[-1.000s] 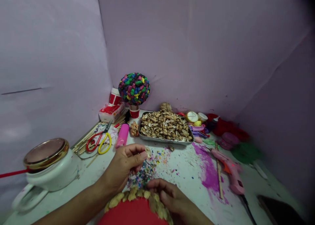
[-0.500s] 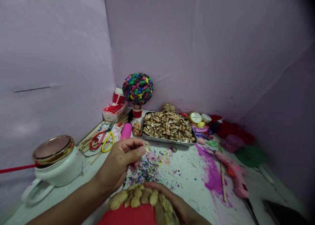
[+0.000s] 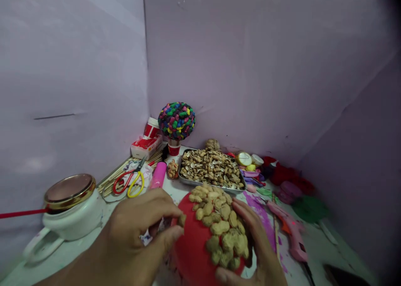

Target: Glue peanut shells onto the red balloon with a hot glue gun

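Observation:
A red balloon (image 3: 192, 244) is partly covered with peanut shells (image 3: 221, 219) on its top and right side. My right hand (image 3: 257, 248) is wrapped around the balloon's right side, fingers behind and thumb in front. Between the thumb and forefinger of my left hand (image 3: 144, 231) is a small peanut shell (image 3: 181, 220), held against or just beside the balloon's bare left side. Behind the balloon a metal tray (image 3: 200, 185) is heaped with peanut shells.
A pink glue gun (image 3: 290, 229) with a red light lies at the right. Scissors (image 3: 130, 183) and a white mug (image 3: 73, 221) stand left. A multicoloured ball (image 3: 177, 120) on a red cup rises at the back, near a pink cylinder (image 3: 158, 174).
The balloon has been raised and turned, showing more of its shell-covered side. My left hand has come down to its left side with the shell. The camera view has shifted slightly.

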`<action>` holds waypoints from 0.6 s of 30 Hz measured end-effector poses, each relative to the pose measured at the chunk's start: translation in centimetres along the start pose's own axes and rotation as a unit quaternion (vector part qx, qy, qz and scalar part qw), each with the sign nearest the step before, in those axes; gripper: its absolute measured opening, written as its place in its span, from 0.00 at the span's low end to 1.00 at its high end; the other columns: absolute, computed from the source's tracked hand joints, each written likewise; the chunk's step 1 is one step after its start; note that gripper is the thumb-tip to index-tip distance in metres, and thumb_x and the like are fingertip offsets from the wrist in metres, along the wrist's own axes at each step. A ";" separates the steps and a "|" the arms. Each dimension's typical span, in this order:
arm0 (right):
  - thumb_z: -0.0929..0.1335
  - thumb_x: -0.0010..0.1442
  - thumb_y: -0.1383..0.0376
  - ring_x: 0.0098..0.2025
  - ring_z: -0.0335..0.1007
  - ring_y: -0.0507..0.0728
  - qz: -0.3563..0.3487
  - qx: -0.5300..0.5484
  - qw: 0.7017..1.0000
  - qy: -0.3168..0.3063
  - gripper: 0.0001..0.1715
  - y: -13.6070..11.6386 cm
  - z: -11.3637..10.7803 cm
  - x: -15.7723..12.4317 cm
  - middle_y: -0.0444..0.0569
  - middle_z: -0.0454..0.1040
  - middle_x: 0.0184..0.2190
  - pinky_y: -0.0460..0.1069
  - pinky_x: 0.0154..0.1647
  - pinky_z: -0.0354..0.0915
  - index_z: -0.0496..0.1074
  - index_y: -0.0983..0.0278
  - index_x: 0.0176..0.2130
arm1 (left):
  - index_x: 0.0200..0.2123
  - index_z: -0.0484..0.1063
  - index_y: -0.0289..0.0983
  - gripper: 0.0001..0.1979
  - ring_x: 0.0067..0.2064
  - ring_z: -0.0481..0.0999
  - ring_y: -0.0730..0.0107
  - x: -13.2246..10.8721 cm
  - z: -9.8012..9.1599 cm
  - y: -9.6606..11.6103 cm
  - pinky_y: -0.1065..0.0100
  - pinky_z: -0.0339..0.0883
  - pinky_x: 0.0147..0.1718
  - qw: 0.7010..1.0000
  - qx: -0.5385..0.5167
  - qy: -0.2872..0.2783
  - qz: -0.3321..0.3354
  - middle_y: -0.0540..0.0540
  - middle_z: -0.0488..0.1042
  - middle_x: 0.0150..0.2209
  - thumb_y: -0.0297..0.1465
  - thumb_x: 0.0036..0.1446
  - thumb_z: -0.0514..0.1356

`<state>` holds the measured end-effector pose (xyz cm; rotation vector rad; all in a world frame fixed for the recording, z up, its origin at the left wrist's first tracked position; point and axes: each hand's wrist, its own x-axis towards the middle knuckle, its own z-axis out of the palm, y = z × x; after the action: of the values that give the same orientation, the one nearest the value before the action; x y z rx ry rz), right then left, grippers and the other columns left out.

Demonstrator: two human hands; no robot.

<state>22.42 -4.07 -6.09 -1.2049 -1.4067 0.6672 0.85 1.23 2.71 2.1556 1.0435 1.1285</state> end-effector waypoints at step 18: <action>0.70 0.45 0.50 0.59 0.48 0.73 -0.111 -0.187 0.976 -0.006 0.44 0.9 0.5 -0.7 0.54 0.52 0.58 0.65 0.54 0.51 0.52 0.55 0.57 | 0.26 0.69 0.36 0.06 0.26 0.70 0.69 -1.9 2.7 0.2 0.71 0.65 0.22 0.965 0.214 -0.128 0.078 0.46 0.71 0.28 0.25 0.50 0.53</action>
<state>22.10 -4.28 -7.30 -1.3062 -1.6982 0.2602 2.47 -0.64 0.54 2.6782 1.0873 0.7003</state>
